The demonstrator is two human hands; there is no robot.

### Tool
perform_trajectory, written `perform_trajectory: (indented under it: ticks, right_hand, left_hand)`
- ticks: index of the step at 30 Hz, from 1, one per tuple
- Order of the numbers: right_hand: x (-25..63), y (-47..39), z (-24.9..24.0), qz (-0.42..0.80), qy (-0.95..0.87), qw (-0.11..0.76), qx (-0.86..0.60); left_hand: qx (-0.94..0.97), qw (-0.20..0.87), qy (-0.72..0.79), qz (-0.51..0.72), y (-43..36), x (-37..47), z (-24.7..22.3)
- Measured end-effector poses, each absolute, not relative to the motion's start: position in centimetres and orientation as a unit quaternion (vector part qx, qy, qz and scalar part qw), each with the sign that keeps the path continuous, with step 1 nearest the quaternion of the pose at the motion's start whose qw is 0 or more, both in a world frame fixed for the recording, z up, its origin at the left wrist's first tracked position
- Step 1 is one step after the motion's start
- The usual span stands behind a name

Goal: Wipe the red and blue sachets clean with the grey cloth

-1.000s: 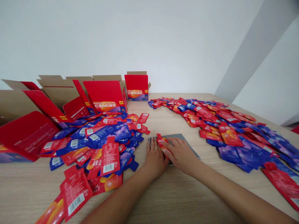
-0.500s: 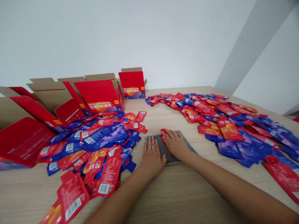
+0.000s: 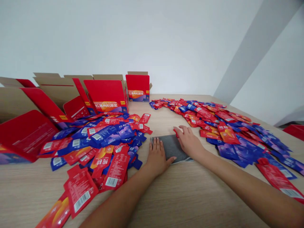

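A folded grey cloth point(image 3: 171, 146) lies on the table in front of me. My left hand point(image 3: 157, 156) rests flat over its left edge, fingers stretched out and thumb spread. Above the cloth's right side is my right hand point(image 3: 188, 141), fingers curled and pinching a red pouch point(image 3: 176, 131). Only a small red end of that pouch shows; the hand hides the rest. To the left is a heap of red and blue pouches point(image 3: 102, 136), printed with fruit and barcodes. A larger spread of such pouches point(image 3: 228, 126) covers the right side.
Several open red cartons point(image 3: 104, 91) stand in a row at the back left, flaps up. One carton point(image 3: 137, 85) sits apart near the wall. Loose pouches point(image 3: 82, 190) lie at the front left, and a red pouch point(image 3: 276, 177) at the front right.
My right hand was spread flat over the red pouch on the cloth; now it is lifted to the right with fingers closed on the pouch. My left hand stays on the cloth.
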State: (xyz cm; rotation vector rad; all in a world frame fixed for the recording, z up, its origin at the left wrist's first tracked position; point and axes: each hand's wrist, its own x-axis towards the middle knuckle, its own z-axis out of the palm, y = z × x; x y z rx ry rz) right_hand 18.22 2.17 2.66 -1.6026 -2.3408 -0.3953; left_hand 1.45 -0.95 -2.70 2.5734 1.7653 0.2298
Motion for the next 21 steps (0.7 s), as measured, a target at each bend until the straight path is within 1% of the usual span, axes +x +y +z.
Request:
perform_trajectory:
  ticks: [3, 5, 13, 16, 21]
  right_hand:
    - [15.7, 1.7, 4.0, -0.072, -0.837, 0.214, -0.498]
    - [14.7, 2.2, 3.7, -0.05, -0.844, 0.225, -0.484]
    - [14.5, 5.4, -2.8, -0.065, -0.789, 0.118, -0.599]
    - [15.0, 5.4, -3.4, -0.085, -0.798, 0.106, -0.587]
    - [17.4, 5.5, -2.9, -0.123, -0.799, 0.092, -0.582]
  left_hand:
    - [0.821, 0.017, 0.566, 0.073, -0.9, 1.5, -2.7]
    - [0.819, 0.021, 0.569, 0.07, -0.8, 1.5, -2.7]
    - [0.821, 0.018, 0.567, 0.067, -0.9, 1.5, -2.6]
    - [0.82, 0.02, 0.569, 0.058, -0.9, 1.5, -2.5]
    - [0.818, 0.019, 0.573, 0.043, -0.8, 1.6, -2.3]
